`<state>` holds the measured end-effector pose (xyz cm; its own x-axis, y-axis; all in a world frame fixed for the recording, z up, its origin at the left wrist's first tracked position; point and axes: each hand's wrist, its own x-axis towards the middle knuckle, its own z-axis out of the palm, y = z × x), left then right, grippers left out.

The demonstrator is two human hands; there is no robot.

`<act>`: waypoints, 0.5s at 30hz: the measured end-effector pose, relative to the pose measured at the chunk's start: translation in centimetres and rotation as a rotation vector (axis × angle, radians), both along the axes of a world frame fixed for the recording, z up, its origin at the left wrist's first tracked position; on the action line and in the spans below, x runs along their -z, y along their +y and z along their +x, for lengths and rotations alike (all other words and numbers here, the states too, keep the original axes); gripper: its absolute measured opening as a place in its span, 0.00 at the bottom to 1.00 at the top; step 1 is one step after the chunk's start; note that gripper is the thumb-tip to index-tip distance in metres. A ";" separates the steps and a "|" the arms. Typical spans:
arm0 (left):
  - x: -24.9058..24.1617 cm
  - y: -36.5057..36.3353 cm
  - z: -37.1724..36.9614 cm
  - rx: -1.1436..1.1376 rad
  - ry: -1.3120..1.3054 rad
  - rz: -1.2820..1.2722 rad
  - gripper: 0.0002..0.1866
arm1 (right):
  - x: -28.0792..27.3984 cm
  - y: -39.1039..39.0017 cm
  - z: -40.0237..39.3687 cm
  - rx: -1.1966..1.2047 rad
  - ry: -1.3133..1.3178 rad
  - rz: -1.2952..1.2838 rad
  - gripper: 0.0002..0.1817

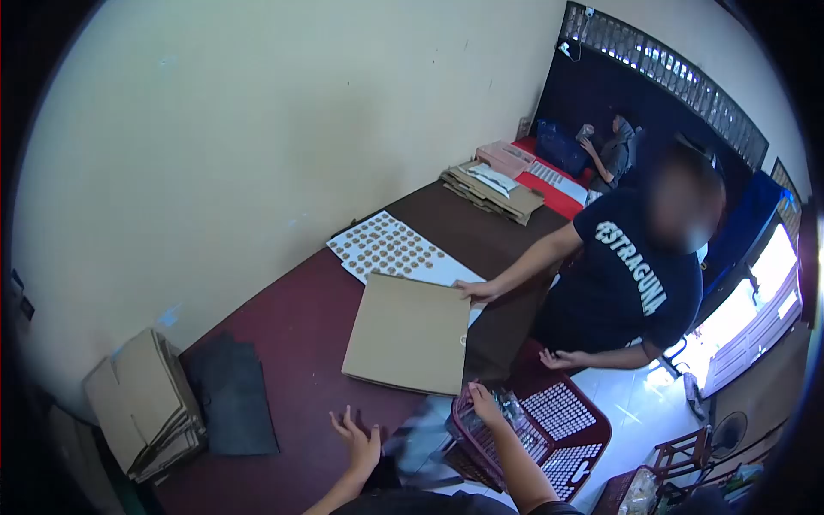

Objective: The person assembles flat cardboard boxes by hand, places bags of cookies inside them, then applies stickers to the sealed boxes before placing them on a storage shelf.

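My left hand point(359, 442) is raised over the near edge of the dark red table point(300, 343), fingers spread, holding nothing. My right hand point(485, 403) has its fingers closed on the rim of a dark red plastic basket point(463, 438) with small clear packets inside. Just beyond my hands lies a flat cardboard box point(408, 335). A co-worker in a dark shirt point(635, 266) touches its far right corner with one hand; the co-worker's other hand is held palm up above a second red basket point(566, 412).
White sheets with rows of small brown pieces point(386, 245) lie behind the box. Folded cardboard point(146, 403) and a dark sheet point(230, 395) are at the left. More cardboard point(493, 193) and a pink tray point(505, 159) stand farther back, near another person point(614, 154).
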<state>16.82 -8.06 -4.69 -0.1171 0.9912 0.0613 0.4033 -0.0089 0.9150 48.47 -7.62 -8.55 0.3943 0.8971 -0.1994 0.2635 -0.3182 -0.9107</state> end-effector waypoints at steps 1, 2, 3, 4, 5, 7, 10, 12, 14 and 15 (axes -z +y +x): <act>-1.2 0.7 0.3 0.001 -0.019 -0.003 0.41 | -0.7 1.9 0.3 0.001 -0.019 -0.003 0.23; -2.5 1.2 0.9 0.117 0.138 0.052 0.39 | -1.4 4.2 0.7 0.032 -0.254 0.042 0.23; -3.3 2.0 1.8 0.229 0.298 0.112 0.37 | -2.4 6.7 1.1 0.059 -0.487 0.092 0.24; -3.3 2.7 2.8 0.364 0.347 0.188 0.34 | -2.9 9.1 1.5 0.092 -0.560 -0.003 0.25; -3.3 3.4 3.7 0.365 0.344 0.177 0.34 | -3.1 11.0 1.9 0.108 -0.529 -0.119 0.28; -2.9 5.1 5.3 0.564 0.365 0.278 0.31 | 5.4 14.9 5.6 0.197 -0.137 -0.183 0.34; -1.3 9.2 7.0 0.678 0.339 0.309 0.27 | -1.3 14.7 1.5 0.203 0.521 -0.171 0.40; -2.2 11.0 7.5 0.702 0.329 0.361 0.26 | -2.1 14.0 0.5 0.267 0.689 -0.104 0.42; -2.5 11.9 7.4 0.674 0.330 0.411 0.25 | -1.5 12.9 0.3 0.333 0.714 -0.065 0.41; -2.7 12.3 6.7 0.669 0.325 0.403 0.25 | -0.9 12.2 0.3 0.273 0.658 -0.102 0.39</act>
<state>23.54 4.25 -1.97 0.5712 0.7406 0.3537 0.4394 -0.6400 0.6304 48.72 4.63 -7.62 0.3711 0.7480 -0.5502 -0.4305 -0.3865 -0.8157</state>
